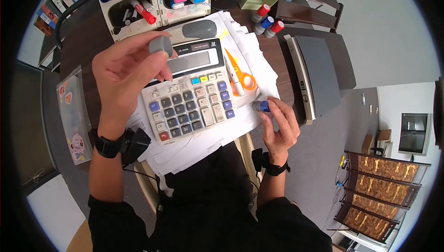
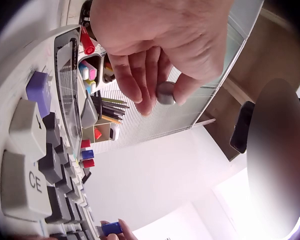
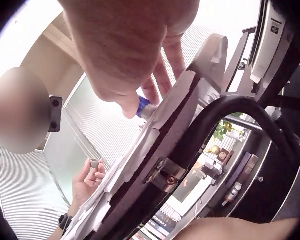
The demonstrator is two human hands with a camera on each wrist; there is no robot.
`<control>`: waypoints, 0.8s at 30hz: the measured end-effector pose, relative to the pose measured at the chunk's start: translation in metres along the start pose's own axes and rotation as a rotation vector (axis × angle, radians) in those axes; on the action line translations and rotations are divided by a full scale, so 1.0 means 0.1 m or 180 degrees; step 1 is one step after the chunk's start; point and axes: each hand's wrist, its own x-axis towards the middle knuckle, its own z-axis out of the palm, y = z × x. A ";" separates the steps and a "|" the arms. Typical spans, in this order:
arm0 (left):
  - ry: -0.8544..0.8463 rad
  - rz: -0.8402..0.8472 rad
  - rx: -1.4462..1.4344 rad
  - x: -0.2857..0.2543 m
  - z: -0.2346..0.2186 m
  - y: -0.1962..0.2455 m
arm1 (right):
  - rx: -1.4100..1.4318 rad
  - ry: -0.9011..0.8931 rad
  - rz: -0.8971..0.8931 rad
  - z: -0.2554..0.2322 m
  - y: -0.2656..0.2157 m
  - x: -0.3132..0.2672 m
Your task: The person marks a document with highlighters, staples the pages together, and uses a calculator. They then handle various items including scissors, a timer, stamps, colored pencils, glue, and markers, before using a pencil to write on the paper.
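My left hand (image 1: 115,76) is raised over the calculator's left side and pinches a grey round cap (image 1: 160,45) between thumb and fingers. The same cap (image 2: 165,93) shows at the fingertips in the left wrist view. At the right edge of the papers, my right hand (image 1: 282,129) holds a small blue-and-grey cylindrical stamp (image 1: 262,106) between thumb and fingers, its grey end pointing left. In the right wrist view, the blue part of the stamp (image 3: 143,106) shows beyond the thumb, close over the papers. The large calculator (image 1: 199,118) lies between both hands.
Orange scissors (image 1: 249,82) and a white pen (image 1: 235,80) lie on the papers (image 1: 185,157). Two red and one blue stamp (image 1: 267,21) stand at the back. Behind are a stapler (image 1: 200,29) and a pen organizer (image 1: 159,13). A dark-topped machine (image 1: 319,76) stands right, a clear pouch (image 1: 74,113) left.
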 end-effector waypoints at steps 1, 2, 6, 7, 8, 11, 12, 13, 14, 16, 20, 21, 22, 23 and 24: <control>-0.0012 0.0050 -0.0013 0.00 0.01 0.00 | -0.0075 -0.0003 -0.0061 -0.01 0.00 0.00; -0.0023 0.0097 -0.0025 -0.01 0.01 0.00 | -0.0080 -0.0010 -0.0052 -0.01 0.00 0.02; -0.0023 0.0131 -0.0053 0.00 -0.02 0.01 | -0.0107 -0.0041 -0.0193 0.00 -0.04 0.10; -0.0033 0.0180 -0.0052 0.00 -0.02 0.00 | -0.0123 -0.0078 -0.0201 0.00 -0.04 0.10; -0.0047 0.0232 -0.0055 0.00 -0.03 0.00 | -0.0124 -0.0086 -0.0193 0.02 -0.03 0.08; -0.0059 0.0199 -0.0059 0.00 -0.03 0.01 | 0.0180 0.0063 -0.0089 0.05 0.00 0.03; -0.0065 0.0205 -0.0067 0.00 -0.01 0.01 | 0.0186 0.0074 -0.0093 0.05 0.01 0.03; -0.0029 0.0161 -0.0057 0.01 0.02 0.02 | 0.0199 0.0085 -0.0097 0.06 0.01 0.02; 0.0027 0.0110 -0.0027 -0.02 0.02 0.03 | 0.0222 0.0079 -0.0104 0.07 -0.01 0.01; 0.0010 0.0097 0.0000 -0.01 0.01 0.01 | 0.0004 0.0140 0.0091 0.08 -0.05 -0.01; 0.0010 0.0127 -0.0072 0.02 -0.02 -0.04 | 0.0516 0.0561 0.0284 0.06 0.00 -0.02; 0.0016 0.0127 -0.0131 0.02 -0.03 -0.05 | 0.0799 0.0812 0.0593 0.04 -0.02 -0.02; 0.0001 0.0138 -0.0141 0.03 -0.05 -0.06 | 0.1119 0.1162 0.0880 0.03 -0.04 0.00; 0.0032 0.0149 -0.0162 0.02 -0.06 -0.07 | 0.1435 0.1511 0.1169 0.00 -0.07 0.04; 0.0060 0.0158 -0.0189 0.02 -0.06 -0.09 | 0.1574 0.1768 0.1426 -0.05 -0.06 0.07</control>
